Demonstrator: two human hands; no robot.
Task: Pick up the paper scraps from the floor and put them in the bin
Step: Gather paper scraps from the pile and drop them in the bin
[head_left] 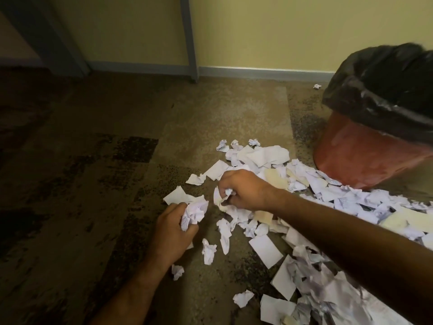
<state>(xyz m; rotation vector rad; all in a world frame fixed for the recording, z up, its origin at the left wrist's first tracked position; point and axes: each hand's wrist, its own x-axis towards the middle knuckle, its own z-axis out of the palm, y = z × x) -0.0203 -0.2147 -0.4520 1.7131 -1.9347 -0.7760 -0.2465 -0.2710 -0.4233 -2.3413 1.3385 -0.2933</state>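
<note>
Two fistfuls: left hand [173, 231] gripping crumpled scraps [194, 213], right hand [243, 188] pinching another wad [225, 194]. Ink scribbles unreadable. Red bin [365, 148], black-lined, cut off at right edge.

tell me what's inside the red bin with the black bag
The red plastic bin holds a black plastic liner folded over its rim. The liner's inside is dark; any contents cannot be seen.

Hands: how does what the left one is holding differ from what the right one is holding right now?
The left hand grips a larger crumpled wad, nearer the camera at the pile's left edge. The right hand pinches a smaller crumpled scrap, farther out over the paper scraps. The left forearm comes from below; the right reaches in from the right side. Both hold white crumpled paper low over the floor, away from the bin.
</note>
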